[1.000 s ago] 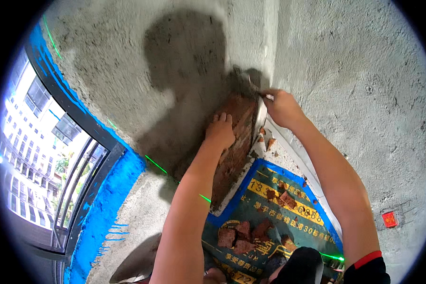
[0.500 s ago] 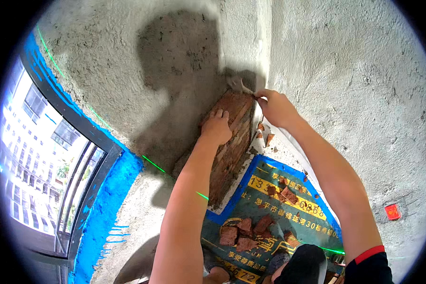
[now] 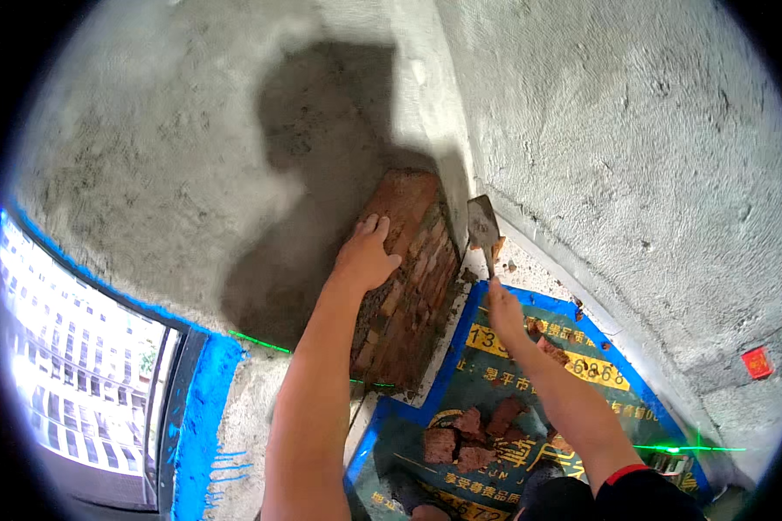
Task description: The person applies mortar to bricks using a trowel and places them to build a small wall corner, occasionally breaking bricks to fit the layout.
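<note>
My left hand [image 3: 368, 258] lies on the top of a low stack of reddish-brown bricks [image 3: 417, 286], fingers stretched out and slightly spread. The stack stands in the corner, against the rough grey walls. Just to its right, my right hand [image 3: 504, 306] is closed round the thin handle of a small trowel [image 3: 483, 222]. The trowel's flat, grey, mortar-stained blade points up toward the wall corner, beside the bricks and apart from my left hand.
Dark green sheeting edged with blue tape [image 3: 426, 391] covers the floor, with broken brick pieces [image 3: 473, 430] on it. A window [image 3: 96, 373] with blue-painted surround is at left. Green laser lines cross the walls and floor. A red square tag [image 3: 756, 363] marks the right wall.
My right hand has come down and nearer with the trowel, from the stack's far end to its right side. My left hand has shifted slightly left and nearer on the bricks. The view has turned.
</note>
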